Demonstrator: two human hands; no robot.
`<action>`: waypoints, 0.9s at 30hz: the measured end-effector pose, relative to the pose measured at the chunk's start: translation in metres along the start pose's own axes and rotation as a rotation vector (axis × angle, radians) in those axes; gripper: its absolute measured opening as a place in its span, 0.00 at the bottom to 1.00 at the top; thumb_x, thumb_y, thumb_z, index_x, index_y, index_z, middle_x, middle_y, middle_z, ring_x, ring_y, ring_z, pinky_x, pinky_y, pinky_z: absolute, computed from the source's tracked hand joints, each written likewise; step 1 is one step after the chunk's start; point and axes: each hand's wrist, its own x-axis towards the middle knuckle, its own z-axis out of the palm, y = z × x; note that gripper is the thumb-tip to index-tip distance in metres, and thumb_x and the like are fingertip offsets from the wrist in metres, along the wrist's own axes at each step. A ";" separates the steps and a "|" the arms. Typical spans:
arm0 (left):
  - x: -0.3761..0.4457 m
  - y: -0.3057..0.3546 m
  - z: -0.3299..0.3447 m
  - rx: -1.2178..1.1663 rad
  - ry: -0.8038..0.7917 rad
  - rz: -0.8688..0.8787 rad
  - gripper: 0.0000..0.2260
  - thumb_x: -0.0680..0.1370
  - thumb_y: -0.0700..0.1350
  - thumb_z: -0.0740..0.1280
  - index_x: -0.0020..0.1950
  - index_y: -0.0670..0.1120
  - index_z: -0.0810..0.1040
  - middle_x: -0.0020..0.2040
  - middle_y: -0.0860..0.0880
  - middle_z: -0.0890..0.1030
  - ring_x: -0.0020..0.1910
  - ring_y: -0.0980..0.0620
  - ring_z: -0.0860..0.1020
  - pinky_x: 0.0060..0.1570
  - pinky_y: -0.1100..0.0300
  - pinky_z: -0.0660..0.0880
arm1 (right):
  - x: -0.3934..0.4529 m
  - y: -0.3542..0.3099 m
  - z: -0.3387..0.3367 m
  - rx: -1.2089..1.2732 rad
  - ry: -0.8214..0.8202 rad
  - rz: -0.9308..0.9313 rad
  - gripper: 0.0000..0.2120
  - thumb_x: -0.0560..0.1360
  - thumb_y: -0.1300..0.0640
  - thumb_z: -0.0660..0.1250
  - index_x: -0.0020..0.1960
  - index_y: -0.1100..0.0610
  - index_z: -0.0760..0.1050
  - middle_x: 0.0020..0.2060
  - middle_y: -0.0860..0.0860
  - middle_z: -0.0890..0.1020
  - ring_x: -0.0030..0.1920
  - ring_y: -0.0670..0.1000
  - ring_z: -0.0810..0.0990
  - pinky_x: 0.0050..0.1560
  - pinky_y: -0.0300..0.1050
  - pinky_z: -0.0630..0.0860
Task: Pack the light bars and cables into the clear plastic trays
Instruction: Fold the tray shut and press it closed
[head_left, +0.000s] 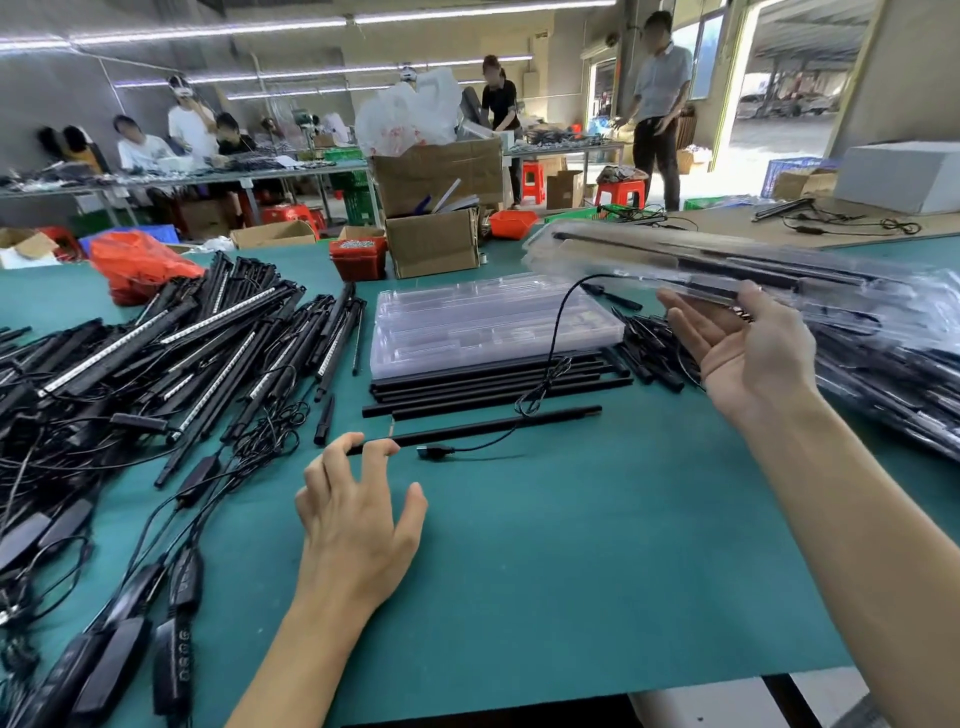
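Nearest, the left hand (358, 512) lies palm down on the green counter (545, 587), its fingers (382, 451) spread and loosely bent, the tips touching the near end of a single black light bar (493, 427) without closing round it. Beside that end a black cable (550, 358) lies with its plug on the counter, then rises in a loop toward the right. At near left sit black controller boxes (109, 670) with their leads, and behind them a large tangled heap of light bars (171, 353), some showing white strips. Just beyond the single bar a row of bars (493, 387) lies side by side, and touching their far side rests a stack of clear plastic trays (488, 325), empty as far as can be told. To the right, the right hand (743, 353) is raised palm up, its fingers straight and apart, under the near edge of a filled clear tray (727, 260) that is blurred and lifted off the counter; the thumb is hidden, so whether it pinches the tray cannot be told. More packed trays (893, 364) pile at right. Farther off stand cardboard boxes (434, 208), a red bag (140, 265), and people at another long table (182, 179).
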 end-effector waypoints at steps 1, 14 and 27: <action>0.000 0.000 0.000 0.000 -0.002 -0.003 0.16 0.78 0.52 0.66 0.64 0.51 0.71 0.67 0.47 0.64 0.68 0.47 0.57 0.66 0.47 0.59 | 0.003 -0.003 -0.001 0.009 0.000 -0.012 0.08 0.85 0.58 0.54 0.58 0.63 0.68 0.54 0.68 0.82 0.50 0.63 0.86 0.44 0.46 0.83; 0.002 -0.001 0.003 0.007 -0.051 -0.035 0.15 0.78 0.55 0.63 0.63 0.54 0.68 0.66 0.50 0.64 0.67 0.47 0.59 0.66 0.49 0.59 | 0.092 -0.051 -0.060 0.118 0.364 -0.024 0.19 0.85 0.54 0.51 0.72 0.62 0.63 0.60 0.64 0.78 0.46 0.57 0.87 0.40 0.43 0.84; 0.002 -0.002 0.003 0.041 -0.078 -0.046 0.13 0.78 0.56 0.61 0.60 0.55 0.67 0.62 0.53 0.63 0.64 0.50 0.59 0.64 0.51 0.60 | 0.115 -0.062 -0.107 -0.284 0.486 0.088 0.20 0.86 0.52 0.46 0.63 0.58 0.74 0.55 0.51 0.83 0.50 0.47 0.83 0.36 0.34 0.80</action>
